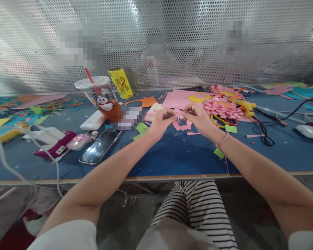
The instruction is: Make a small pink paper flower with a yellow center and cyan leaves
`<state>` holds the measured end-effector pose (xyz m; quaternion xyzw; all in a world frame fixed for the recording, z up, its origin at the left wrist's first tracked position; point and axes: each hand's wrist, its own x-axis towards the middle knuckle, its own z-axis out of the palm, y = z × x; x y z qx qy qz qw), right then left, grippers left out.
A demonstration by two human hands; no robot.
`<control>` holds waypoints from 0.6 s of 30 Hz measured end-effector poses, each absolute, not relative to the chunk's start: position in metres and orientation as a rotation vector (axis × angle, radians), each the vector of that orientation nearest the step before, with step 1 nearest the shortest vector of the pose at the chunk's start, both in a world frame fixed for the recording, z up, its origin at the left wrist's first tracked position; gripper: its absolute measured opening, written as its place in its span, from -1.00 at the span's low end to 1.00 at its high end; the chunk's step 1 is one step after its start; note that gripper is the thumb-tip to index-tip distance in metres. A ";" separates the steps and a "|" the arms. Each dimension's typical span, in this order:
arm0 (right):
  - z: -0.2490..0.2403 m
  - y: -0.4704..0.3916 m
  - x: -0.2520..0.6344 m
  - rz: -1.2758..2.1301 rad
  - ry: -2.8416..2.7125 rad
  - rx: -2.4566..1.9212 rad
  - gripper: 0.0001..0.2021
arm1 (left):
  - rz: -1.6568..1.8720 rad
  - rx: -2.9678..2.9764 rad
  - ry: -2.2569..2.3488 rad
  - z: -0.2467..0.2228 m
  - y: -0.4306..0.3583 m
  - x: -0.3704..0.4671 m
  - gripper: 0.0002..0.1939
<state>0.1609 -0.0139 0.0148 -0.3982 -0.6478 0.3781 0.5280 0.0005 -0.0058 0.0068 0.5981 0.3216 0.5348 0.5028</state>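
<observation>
A ring-like strip of pink fringed paper (182, 127) is held just above the blue table, its cut edge curling toward me. My left hand (161, 122) pinches its left upper part between thumb and fingers. On the other side, my right hand (198, 118) has its fingertips closed on the strip's upper right part. The fingertips of both hands almost meet, and the paper between them is partly hidden. Pink fringed paper flowers (221, 108) lie beyond my right hand, by a yellow glue gun (246, 108). Scissors with yellow and red handles (220, 121) lie near my right wrist.
Left of my hands stand a plastic drink cup (104, 99) and a yellow can-like tube (121, 83). A phone (100, 147) and a purple-white power strip (54, 144) with cables lie nearer. Pink paper sheets (181, 98) lie behind; a perforated metal panel (172, 21) borders the table.
</observation>
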 end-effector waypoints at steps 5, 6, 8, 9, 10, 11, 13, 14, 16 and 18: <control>0.013 -0.012 0.162 1.000 -1.541 -0.927 -0.78 | 1.287 1.458 0.782 0.007 -0.005 0.000 -0.84; 0.013 -0.012 0.162 1.007 -1.536 -0.920 -0.77 | 1.287 1.463 0.785 0.007 -0.006 0.000 -0.85; 0.012 -0.010 0.162 1.003 -1.525 -0.907 -0.77 | 1.285 1.470 0.795 0.008 -0.006 0.000 -0.86; 0.011 -0.010 0.162 0.999 -1.521 -0.899 -0.77 | 1.283 1.470 0.798 0.008 -0.006 0.000 -0.86; 0.011 -0.009 0.162 0.998 -1.518 -0.893 -0.76 | 1.279 1.470 0.797 0.008 -0.007 0.000 -0.86; 0.011 -0.009 0.162 0.996 -1.517 -0.890 -0.76 | 1.275 1.472 0.795 0.008 -0.007 0.000 -0.87; 0.011 -0.008 0.162 0.989 -1.518 -0.893 -0.76 | 1.273 1.480 0.791 0.008 -0.007 0.000 -0.87; 0.011 -0.008 0.162 0.984 -1.520 -0.896 -0.76 | 1.276 1.485 0.791 0.008 -0.007 0.000 -0.87; 0.011 -0.008 0.163 0.970 -1.525 -0.900 -0.76 | 1.279 1.492 0.794 0.008 -0.007 0.000 -0.87; 0.011 -0.008 0.163 0.961 -1.531 -0.906 -0.75 | 1.277 1.493 0.807 0.008 -0.006 0.000 -0.88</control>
